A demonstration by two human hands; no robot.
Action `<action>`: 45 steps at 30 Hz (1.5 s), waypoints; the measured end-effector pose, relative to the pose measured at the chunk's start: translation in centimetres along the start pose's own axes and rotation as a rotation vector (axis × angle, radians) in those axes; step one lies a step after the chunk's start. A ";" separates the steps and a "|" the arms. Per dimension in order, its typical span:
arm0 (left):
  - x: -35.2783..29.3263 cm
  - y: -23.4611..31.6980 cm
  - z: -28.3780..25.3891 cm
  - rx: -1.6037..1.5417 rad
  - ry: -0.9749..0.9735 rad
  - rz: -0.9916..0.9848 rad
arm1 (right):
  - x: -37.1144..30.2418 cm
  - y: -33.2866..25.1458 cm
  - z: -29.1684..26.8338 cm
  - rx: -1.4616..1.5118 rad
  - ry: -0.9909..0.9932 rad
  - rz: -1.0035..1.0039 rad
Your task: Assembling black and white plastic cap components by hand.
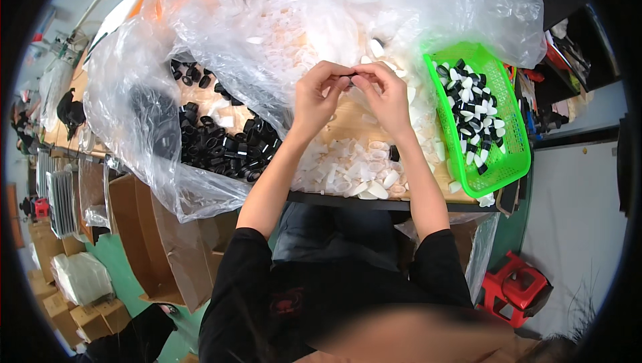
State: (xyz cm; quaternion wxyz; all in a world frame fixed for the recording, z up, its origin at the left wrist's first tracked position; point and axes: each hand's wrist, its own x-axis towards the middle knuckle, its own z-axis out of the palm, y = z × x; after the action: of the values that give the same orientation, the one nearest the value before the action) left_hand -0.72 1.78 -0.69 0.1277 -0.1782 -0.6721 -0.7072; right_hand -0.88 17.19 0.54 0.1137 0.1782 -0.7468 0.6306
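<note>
Over the middle of the table, my left hand (319,88) and my right hand (384,88) meet at the fingertips. Both pinch a small black ring-like part (350,76), mostly hidden by the fingers. Below my hands lies a spread of clear and white plastic pieces (354,165), with a single black piece (394,154) by my right forearm. To the left, many black ring-shaped parts (227,145) lie in an opened clear plastic bag (144,129). A green basket (515,169) on the right holds assembled black-and-white pieces (471,112).
Crumpled clear plastic sheeting (428,2) covers the far side of the table. Cardboard boxes (160,236) stand on the floor to the left. A red stool (515,289) is at the lower right, and a dark shelf (582,55) stands at the far right.
</note>
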 end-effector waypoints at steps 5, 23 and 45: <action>-0.4 -0.3 -0.4 0.025 -0.002 -0.017 | -0.5 -1.2 1.6 -0.277 0.110 -0.058; -2.0 0.0 -20.1 1.301 0.163 -0.081 | 1.2 -0.3 -11.3 -0.770 0.653 -0.295; 1.6 1.1 -0.6 -0.508 -0.195 -0.389 | 0.5 6.4 -2.2 -0.789 0.019 -0.279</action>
State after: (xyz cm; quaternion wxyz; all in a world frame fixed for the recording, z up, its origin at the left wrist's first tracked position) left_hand -1.74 1.23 1.00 -0.1231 -0.1394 -0.5047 -0.8430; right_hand -4.14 20.19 -4.66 0.2645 0.2146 -0.8987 0.2762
